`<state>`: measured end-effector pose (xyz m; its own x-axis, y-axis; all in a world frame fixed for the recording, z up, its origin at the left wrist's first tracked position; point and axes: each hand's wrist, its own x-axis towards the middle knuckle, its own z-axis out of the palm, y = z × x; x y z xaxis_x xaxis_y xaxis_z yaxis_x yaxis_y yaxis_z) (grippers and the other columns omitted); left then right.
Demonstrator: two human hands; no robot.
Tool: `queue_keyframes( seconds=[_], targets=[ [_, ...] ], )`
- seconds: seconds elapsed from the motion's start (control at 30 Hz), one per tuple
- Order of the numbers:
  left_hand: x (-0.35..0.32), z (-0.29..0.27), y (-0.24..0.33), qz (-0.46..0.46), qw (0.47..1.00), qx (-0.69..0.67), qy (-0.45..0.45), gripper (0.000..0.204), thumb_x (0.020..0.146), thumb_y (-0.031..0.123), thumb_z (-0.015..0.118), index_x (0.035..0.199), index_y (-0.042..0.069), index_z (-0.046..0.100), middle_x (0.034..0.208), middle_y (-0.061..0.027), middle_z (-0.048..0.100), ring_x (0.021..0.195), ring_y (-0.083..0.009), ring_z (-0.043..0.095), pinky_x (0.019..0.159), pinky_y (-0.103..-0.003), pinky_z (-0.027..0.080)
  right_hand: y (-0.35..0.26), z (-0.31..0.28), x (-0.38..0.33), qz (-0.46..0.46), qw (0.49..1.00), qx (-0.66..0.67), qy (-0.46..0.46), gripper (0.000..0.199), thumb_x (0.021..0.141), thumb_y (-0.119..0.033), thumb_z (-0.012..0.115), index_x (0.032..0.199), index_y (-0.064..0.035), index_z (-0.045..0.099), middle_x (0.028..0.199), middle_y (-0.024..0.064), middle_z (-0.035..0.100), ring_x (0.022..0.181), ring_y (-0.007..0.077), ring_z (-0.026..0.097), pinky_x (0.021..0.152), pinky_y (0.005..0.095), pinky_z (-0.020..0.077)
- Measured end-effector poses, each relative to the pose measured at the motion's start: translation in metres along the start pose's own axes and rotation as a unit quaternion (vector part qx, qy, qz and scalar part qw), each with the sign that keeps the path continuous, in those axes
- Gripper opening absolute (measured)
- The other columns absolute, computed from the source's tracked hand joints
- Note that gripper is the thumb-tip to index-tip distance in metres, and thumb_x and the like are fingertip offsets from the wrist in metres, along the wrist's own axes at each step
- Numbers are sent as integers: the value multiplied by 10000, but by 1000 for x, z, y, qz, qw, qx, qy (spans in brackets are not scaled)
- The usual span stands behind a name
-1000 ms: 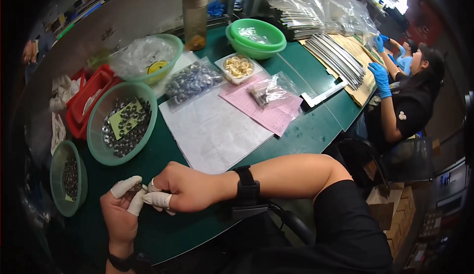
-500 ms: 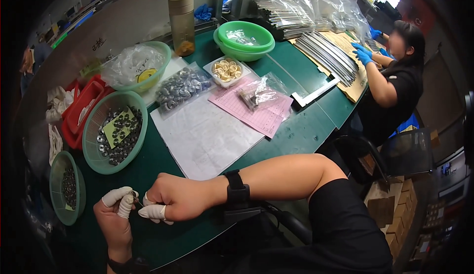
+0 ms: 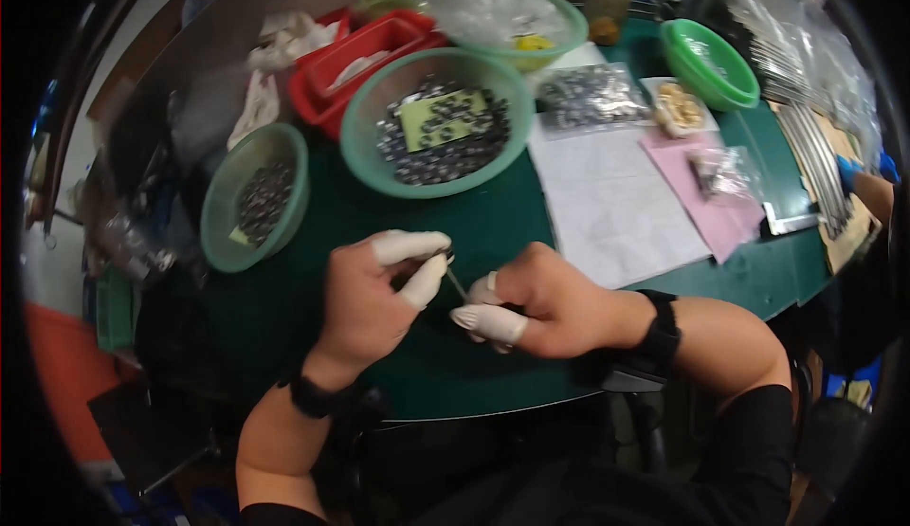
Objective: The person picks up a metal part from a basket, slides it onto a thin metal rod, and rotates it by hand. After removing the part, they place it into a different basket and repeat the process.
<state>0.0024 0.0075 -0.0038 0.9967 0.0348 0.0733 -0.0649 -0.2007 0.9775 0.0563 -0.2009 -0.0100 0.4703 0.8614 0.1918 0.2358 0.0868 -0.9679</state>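
A large green basin (image 3: 367, 109) of dark metal parts (image 3: 431, 164) stands on the green tabletop (image 3: 445, 384), a yellow-green slip (image 3: 414, 123) among the parts. On the near side of the basin, well clear of its rim, the person's two hands work close together, white covers on several fingers. The left hand (image 3: 368, 299) has thumb and forefinger almost together, pinching a small metal piece (image 3: 448, 254); blur keeps me from making out its shape. The right hand (image 3: 555, 313) is curled, its fingers closed on a thin rod (image 3: 458, 286) that slants up to that piece.

Left of the basin sits a smaller green bowl (image 3: 220, 208) of dark parts; behind it on the left, a red tray (image 3: 313, 99) stands close. To the basin's right lie a clear bag of metal parts (image 3: 590, 98), a white sheet (image 3: 616, 204) and, farther off, a pink form (image 3: 725, 232).
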Motion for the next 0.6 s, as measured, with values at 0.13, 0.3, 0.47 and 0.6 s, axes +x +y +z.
queue_keyframes(
  seconds=[0.13, 0.3, 0.47, 0.6],
  targets=[
    [2, -7, -6, -39, 999, -31, -11, 195, 879, -93, 648, 1065, -57, 692, 972, -96, 701, 901, -144, 677, 823, -259, 549, 1, 2, 1, -64, 996, -57, -2, 324, 993, -142, 582, 707, 5, 615, 624, 61, 635, 535, 131, 625, 500, 283, 459],
    [3, -7, -5, -57, 993, -93, -37, 210, 885, -95, 641, 1088, -58, 682, 980, -94, 701, 891, -134, 674, 823, -258, 552, -2, -2, 3, 22, 999, 2, 36, 325, 1000, -134, 561, 711, 2, 617, 599, 48, 618, 524, 122, 598, 499, 276, 441],
    [3, -8, -3, -65, 991, -107, -46, 216, 886, -96, 641, 1095, -56, 677, 979, -94, 702, 884, -131, 671, 827, -259, 551, -4, -2, 4, 19, 999, -11, 28, 333, 1007, -150, 553, 716, -2, 622, 579, 42, 607, 518, 120, 585, 498, 272, 430],
    [2, -7, -3, -59, 991, -110, -46, 213, 884, -97, 641, 1089, -54, 681, 983, -90, 696, 894, -131, 667, 832, -255, 545, -7, 0, 2, 32, 998, -2, 47, 343, 990, -155, 591, 684, -1, 614, 566, 59, 594, 500, 132, 575, 488, 290, 425]
  ],
)
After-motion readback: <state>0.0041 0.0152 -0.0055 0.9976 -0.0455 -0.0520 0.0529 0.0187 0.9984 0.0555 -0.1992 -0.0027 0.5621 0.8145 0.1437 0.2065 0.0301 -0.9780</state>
